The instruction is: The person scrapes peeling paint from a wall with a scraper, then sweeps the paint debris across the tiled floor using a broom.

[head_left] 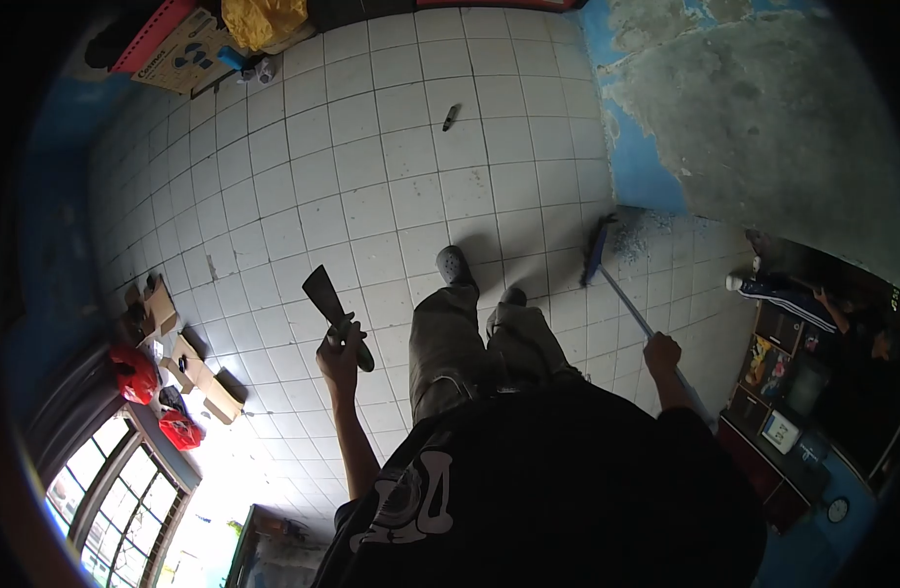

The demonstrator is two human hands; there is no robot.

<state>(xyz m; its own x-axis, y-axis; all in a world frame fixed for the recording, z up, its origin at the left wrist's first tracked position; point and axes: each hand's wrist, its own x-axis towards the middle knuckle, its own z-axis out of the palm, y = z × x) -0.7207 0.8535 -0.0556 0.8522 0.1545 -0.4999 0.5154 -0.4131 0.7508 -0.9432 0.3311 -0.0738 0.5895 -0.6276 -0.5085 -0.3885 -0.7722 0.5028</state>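
Observation:
My left hand [339, 355] is closed around the handle of a scraper [323, 294] with a dark, flat blade that widens toward its tip, held above the floor. My right hand [662, 355] grips the long pale stick of a broom [626, 302]. Its blue head [595, 253] with dark bristles rests on the tiles near the wall corner. Just right of the bristles lie scattered blue flakes [641, 235]. My feet in grey clogs [454, 265] stand between the two tools.
A small dark slim object [451, 118] lies on the white tiled floor [391, 167] ahead. Peeling wall [754, 127] rises at right. Cardboard boxes [200, 377] and red bags [133, 372] sit at left. Another person [793, 294] is by a cabinet [763, 377] at right.

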